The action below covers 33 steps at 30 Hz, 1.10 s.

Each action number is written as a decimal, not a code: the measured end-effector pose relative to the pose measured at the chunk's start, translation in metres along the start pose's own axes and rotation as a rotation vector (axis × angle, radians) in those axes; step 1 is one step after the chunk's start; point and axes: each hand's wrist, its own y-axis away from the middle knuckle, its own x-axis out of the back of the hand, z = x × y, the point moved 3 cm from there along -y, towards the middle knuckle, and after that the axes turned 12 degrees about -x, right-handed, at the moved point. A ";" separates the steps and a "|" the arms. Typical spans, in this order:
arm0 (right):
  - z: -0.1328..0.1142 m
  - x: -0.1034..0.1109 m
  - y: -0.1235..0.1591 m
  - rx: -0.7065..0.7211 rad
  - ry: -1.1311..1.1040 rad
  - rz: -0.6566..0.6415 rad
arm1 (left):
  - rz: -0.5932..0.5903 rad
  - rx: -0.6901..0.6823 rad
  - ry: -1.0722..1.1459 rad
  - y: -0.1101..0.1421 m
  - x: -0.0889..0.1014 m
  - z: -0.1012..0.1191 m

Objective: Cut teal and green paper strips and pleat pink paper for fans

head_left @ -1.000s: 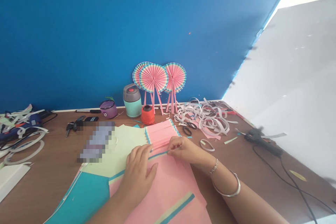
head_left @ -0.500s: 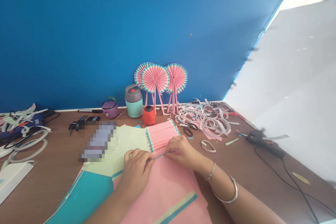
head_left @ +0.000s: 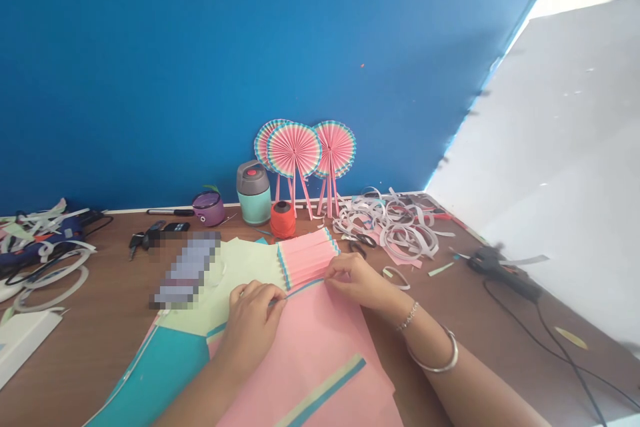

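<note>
A thin blue paper strip (head_left: 306, 287) runs between my two hands, just above the near side of a pleated pink paper (head_left: 309, 259) with blue and cream ends. My left hand (head_left: 254, 321) pinches the strip's left end, fingers curled. At the other end my right hand (head_left: 356, 282), below a bracelet and a bangle, closes thumb and fingers on it. Beneath both hands lie pink paper sheets (head_left: 315, 347); a cream-and-blue band (head_left: 325, 392) crosses them near the front. Pale green paper (head_left: 250, 263) and teal paper (head_left: 165, 373) spread out to the left.
Pink paper fans (head_left: 295, 150) stand at the back beside a mint flask (head_left: 254, 203) and a red thread spool (head_left: 283, 220). White paper scraps (head_left: 400, 227) and dark-handled scissors (head_left: 358, 249) lie right. A glue gun (head_left: 505, 273) trails its cord; a blurred phone (head_left: 187, 270) lies left.
My hands have drawn slightly apart, the left moving left and the right moving right. More of the blue strip shows between them.
</note>
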 end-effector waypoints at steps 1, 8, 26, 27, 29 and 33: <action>0.000 -0.001 0.000 0.002 0.006 0.001 | 0.003 -0.001 -0.001 0.000 0.000 0.000; -0.002 0.000 0.001 0.009 0.060 0.009 | 0.005 -0.010 -0.004 0.000 0.000 0.001; 0.053 0.017 -0.012 -0.415 -0.258 0.415 | 0.099 0.134 0.078 0.000 0.004 -0.015; 0.062 0.024 -0.012 -0.441 -0.162 0.497 | 0.101 0.152 0.098 0.000 0.003 -0.017; 0.072 0.038 -0.008 -0.514 0.162 0.719 | 0.100 0.174 0.139 -0.001 0.001 -0.019; 0.066 0.045 -0.005 -0.479 0.555 0.862 | 0.083 0.195 0.208 -0.002 -0.003 -0.021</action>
